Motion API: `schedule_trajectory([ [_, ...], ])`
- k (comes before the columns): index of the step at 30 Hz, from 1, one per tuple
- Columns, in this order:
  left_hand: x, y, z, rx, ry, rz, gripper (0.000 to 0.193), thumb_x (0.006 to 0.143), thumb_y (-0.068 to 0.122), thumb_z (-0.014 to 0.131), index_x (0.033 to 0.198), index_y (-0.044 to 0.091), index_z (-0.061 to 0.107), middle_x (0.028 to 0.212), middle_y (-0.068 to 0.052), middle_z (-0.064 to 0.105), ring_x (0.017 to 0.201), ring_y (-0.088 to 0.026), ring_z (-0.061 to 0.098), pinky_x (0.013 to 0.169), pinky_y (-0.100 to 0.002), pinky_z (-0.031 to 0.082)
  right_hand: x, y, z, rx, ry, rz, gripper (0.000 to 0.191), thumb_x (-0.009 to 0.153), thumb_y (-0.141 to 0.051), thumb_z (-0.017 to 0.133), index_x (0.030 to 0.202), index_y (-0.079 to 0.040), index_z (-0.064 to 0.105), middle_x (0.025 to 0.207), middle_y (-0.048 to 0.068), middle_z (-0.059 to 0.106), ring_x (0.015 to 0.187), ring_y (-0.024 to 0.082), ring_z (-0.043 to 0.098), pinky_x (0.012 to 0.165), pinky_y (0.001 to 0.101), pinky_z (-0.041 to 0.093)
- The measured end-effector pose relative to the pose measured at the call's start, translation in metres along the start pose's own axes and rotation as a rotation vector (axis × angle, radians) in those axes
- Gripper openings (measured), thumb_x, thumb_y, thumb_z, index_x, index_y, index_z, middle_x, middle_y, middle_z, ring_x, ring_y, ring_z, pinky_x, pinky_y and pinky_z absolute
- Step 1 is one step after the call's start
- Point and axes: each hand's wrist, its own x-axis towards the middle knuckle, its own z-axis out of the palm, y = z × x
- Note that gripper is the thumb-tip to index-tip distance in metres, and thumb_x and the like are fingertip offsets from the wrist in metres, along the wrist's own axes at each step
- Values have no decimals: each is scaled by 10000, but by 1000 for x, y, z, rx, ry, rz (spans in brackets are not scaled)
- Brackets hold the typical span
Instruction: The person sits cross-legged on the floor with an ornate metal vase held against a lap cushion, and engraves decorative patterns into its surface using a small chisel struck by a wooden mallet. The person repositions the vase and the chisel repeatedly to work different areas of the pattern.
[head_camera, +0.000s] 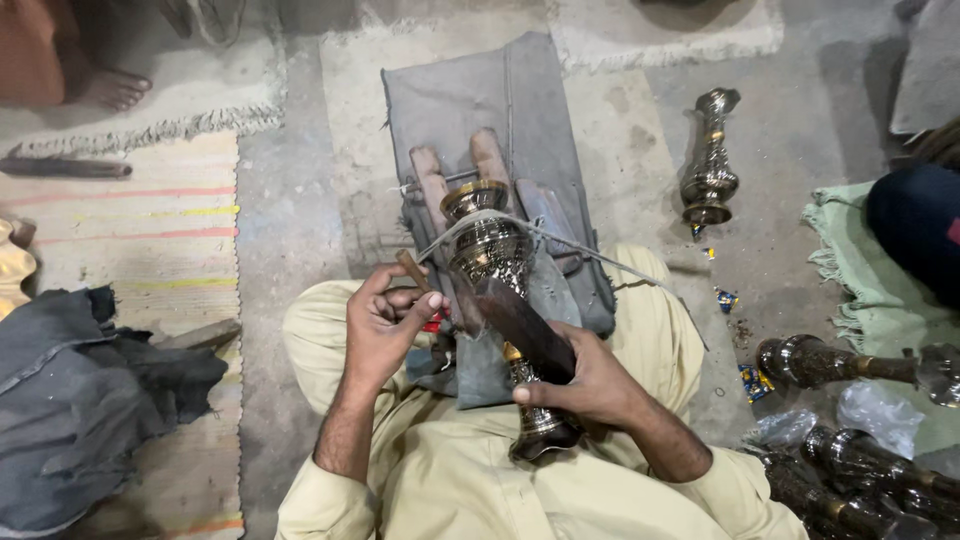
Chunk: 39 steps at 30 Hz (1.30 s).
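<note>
We see the vase (497, 290) lying along our lap, mouth away from us, foot under the right hand (590, 385), which is clenched on the stem. The left hand (385, 325), just left of the body, grips a wooden-handled tool (413, 271).

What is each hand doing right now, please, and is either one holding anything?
Left hand: closed around a small wooden-handled tool, beside the vase.
Right hand: closed on the brass vase, gripping its narrow stem together with a dark flat tool.
</note>
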Motion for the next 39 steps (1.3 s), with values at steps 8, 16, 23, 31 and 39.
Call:
schedule_trajectory([
  [8,22,13,-3,105,67,44,380,918,-6,726,1267,-15,576,912,-157,806,835,-142,775,728,-241,623,0,19,-14,99,-91,9,585,819,-371,863,1192,36,670,948,25,652,818,87,610,699,282,525],
  [16,83,53,14,332,1,340,323,966,47,753,1258,57,614,947,-142,808,817,-173,807,647,-268,672,8,14,-82,27,173,24,469,850,-307,813,1158,21,680,845,64,708,733,149,660,657,318,536],
  [23,125,54,35,563,-153,560,360,963,139,776,1283,119,612,940,-90,814,834,-179,819,682,-294,674,12,-34,-110,161,231,36,437,932,-220,625,1335,-52,606,865,69,752,819,159,723,758,313,548],
  [31,130,45,36,778,-153,655,353,943,187,800,1245,135,625,997,-89,806,856,-205,804,659,-319,659,35,-55,-118,-115,214,-104,429,986,-298,644,1331,-49,600,902,44,728,869,137,718,813,314,583],
  [39,124,53,38,793,-176,755,343,967,185,783,1266,161,617,955,-69,801,825,-205,797,668,-332,646,52,-82,-113,-925,675,-494,333,953,-208,787,1210,-42,655,921,112,724,772,191,717,699,371,580],
])
